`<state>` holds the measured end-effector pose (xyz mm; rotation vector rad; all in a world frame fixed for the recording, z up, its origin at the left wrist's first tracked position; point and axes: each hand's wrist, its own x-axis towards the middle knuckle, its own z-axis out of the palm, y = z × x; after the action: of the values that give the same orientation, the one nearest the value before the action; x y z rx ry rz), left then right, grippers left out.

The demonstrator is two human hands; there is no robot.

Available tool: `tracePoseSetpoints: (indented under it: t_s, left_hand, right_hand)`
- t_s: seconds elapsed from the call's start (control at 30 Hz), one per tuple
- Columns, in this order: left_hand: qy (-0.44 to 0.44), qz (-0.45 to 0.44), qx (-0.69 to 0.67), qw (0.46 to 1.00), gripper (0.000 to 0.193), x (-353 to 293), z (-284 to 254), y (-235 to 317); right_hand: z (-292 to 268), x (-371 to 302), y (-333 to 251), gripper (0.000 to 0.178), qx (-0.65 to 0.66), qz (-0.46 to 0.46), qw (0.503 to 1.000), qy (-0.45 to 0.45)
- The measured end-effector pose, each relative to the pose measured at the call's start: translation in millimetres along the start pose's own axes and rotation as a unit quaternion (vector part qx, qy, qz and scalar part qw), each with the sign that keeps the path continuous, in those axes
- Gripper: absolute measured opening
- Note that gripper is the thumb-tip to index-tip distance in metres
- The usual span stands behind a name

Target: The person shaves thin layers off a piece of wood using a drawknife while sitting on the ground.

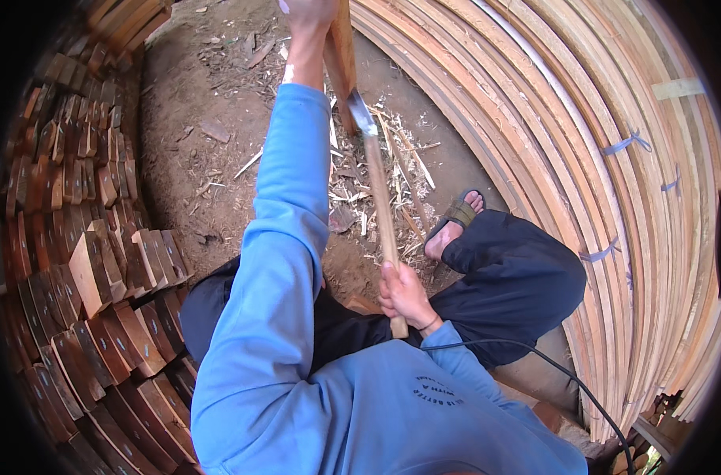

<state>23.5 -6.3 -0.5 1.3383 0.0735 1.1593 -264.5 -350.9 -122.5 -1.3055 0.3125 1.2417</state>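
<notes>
My left arm reaches far forward, and my left hand [308, 14] grips the upper part of a brown wooden stick [341, 57] at the top edge of the view. The fingers are partly cut off there. The stick stands near upright, its lower end among wood chips on the ground. In my right hand [406, 294], closed near the end of the wooden handle, is a hatchet [383, 202]. Its metal head is turned toward the stick and lies against or just beside it; I cannot tell whether they touch. The head's full shape is hidden.
Stacked cut wood pieces [99, 269] rise along the left. Long wooden strips [550, 150], some tied with blue bands, curve along the right. Chips and shavings [360, 182] litter the dirt floor. A sandalled foot [455, 222] rests close to the hatchet; a black cable [566, 368] crosses my right sleeve.
</notes>
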Motion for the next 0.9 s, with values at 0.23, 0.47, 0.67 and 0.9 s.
tracePoseSetpoints:
  t_s: [0.23,0.47,0.67,0.9]
  left_hand:
    - [-0.016,0.008,0.001,1.000,0.023,6,-18,-1]
    - [-0.026,-0.004,0.004,1.000,0.025,-4,-13,6]
    - [-0.004,-0.014,0.010,1.000,0.026,-4,-24,12]
    - [-0.003,0.000,0.048,0.999,0.026,-11,-24,14]
  right_hand:
    - [-17,3,-20,0.026,-0.002,0.004,1.000,-0.013]
    - [1,37,-37,0.026,-0.034,-0.025,0.999,0.013]
    - [-7,15,-25,0.023,-0.022,0.014,1.000,0.014]
    - [-22,-25,5,0.025,-0.031,0.020,0.999,-0.008]
